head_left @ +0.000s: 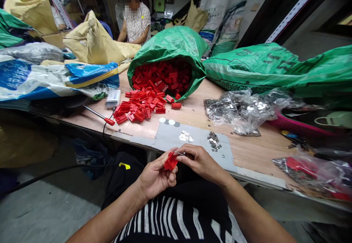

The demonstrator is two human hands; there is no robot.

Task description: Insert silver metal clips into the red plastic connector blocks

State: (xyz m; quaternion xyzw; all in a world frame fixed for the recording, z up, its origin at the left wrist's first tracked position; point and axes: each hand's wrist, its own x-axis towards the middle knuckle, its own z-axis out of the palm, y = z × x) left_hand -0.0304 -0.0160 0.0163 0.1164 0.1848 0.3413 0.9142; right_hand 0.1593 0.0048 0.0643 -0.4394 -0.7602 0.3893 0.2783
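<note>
Just in front of my lap, my left hand (pixel 158 175) is closed around a red plastic housing (pixel 171 161), its hollow side partly in view. My right hand (pixel 196 159) pinches a slim pointed metal tool (pixel 180 153), its tip against the top of the housing; whether it is a pair of tweezers is too small to tell. Beyond my hands, a grey mat (pixel 198 144) carries a small heap of shiny metal pieces (pixel 186 136) and a darker heap of metal pieces (pixel 213 141). Loose red plastic housings (pixel 140 105) lie piled in front of an open green sack (pixel 170 41) filled with more.
A screwdriver with a red handle (pixel 108 121) lies left, near a small white box (pixel 113 98). Clear bags of metal parts (pixel 242 109) and a pink tray (pixel 302 124) stand right. Another green sack (pixel 255 65) lies behind. A person (pixel 137 19) sits across the table.
</note>
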